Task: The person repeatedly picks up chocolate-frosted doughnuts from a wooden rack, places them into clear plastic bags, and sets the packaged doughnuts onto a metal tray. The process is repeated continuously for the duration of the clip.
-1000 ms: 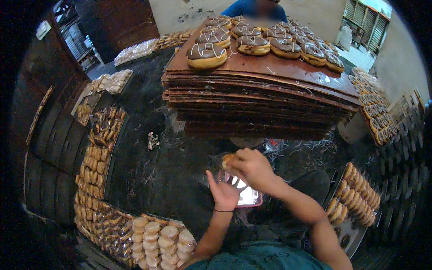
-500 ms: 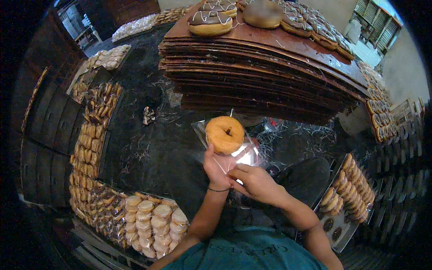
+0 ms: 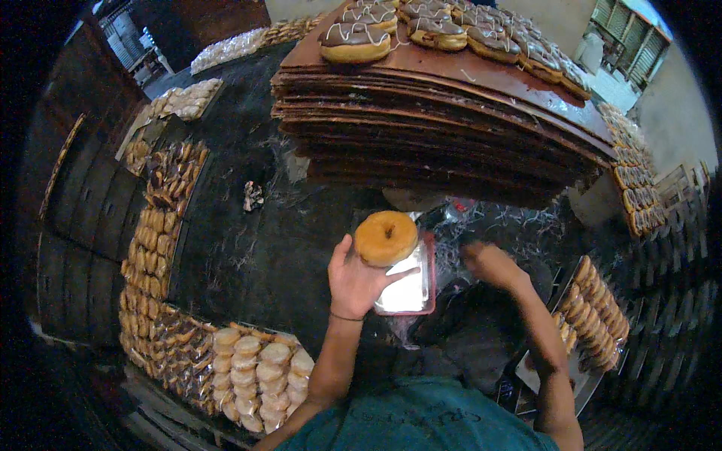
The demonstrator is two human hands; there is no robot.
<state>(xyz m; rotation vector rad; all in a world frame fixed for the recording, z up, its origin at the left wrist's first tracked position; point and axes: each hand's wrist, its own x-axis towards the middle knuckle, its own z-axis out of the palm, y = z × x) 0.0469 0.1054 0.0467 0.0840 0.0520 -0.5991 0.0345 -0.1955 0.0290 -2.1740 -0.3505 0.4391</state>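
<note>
A plain golden ring doughnut (image 3: 386,238) rests on my left hand (image 3: 356,279), which is palm up in the middle of the view. Most of the fingers are hidden under the doughnut; whether clear film wraps it I cannot tell. Just below and right of it lies a shallow pink-rimmed container (image 3: 429,289) with a bright, shiny inside, partly behind my left hand. A crumpled bit of clear plastic (image 3: 407,331) hangs at its lower edge. My right hand (image 3: 492,263) is apart from these, to the right, its fingers smeared by motion.
Ahead stands a tall stack of brown boards (image 3: 436,128) topped with chocolate-iced doughnuts (image 3: 357,43). Packed doughnuts (image 3: 150,248) line the left, and pale ones (image 3: 259,379) sit at lower left. A tray (image 3: 538,379) with doughnuts is at right. Plastic scraps (image 3: 519,222) litter the dark floor.
My right hand has left the clear bag beside my left hand and moved right. The doughnut has shifted slightly right and down. The pink-rimmed container now shows more plainly.
</note>
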